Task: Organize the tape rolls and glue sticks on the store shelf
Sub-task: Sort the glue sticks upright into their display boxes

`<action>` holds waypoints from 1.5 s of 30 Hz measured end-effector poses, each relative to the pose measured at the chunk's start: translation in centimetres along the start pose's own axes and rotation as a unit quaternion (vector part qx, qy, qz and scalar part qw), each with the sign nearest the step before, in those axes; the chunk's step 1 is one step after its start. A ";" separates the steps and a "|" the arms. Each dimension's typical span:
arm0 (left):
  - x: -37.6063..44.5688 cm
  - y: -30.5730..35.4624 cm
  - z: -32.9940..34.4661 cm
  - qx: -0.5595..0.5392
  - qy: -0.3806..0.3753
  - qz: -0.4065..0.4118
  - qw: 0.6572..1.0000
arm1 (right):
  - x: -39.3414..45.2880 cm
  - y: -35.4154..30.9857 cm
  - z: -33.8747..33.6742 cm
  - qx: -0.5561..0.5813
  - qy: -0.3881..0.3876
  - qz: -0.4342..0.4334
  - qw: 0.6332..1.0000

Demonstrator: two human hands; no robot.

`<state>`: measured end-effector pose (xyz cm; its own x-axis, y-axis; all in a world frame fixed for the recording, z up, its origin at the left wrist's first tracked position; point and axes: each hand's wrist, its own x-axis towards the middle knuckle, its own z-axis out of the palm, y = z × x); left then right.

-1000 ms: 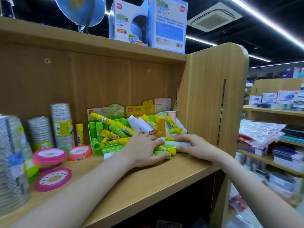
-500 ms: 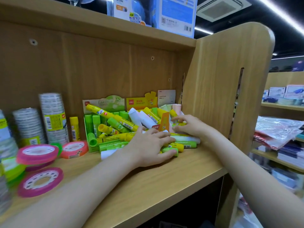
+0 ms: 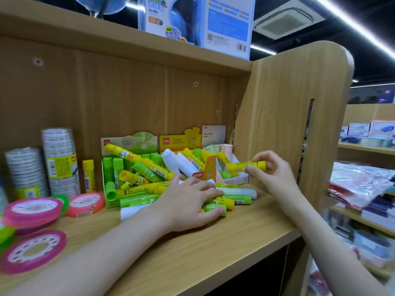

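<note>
Right hand pinching a yellow glue stick above the pile; left hand, fingers spread flat, pressing loose glue sticks on the shelf.

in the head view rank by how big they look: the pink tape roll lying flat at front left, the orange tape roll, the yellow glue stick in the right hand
1. pink tape roll, though nearest the camera, which inflates it
2. orange tape roll
3. yellow glue stick, held in the right hand

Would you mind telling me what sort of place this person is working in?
Most likely a stationery shop. The wooden shelf carries retail display boxes of glue sticks and stacked tape rolls, a boxed globe sits above, and further stocked shelves stand to the right.
</note>
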<state>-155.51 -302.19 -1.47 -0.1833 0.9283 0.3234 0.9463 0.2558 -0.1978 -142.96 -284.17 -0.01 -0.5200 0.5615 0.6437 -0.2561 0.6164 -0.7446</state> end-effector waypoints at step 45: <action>0.5 0.3 1.0 0.030 0.076 -0.025 0.996 | 6.2 3.3 3.5 -0.294 -0.036 -0.107 0.949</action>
<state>-155.54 -301.42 -2.29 -0.1821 0.8638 0.4697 0.9186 0.3198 -0.2320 -149.85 -280.58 0.88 -0.5674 0.3628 0.7392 0.1263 0.9254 -0.3572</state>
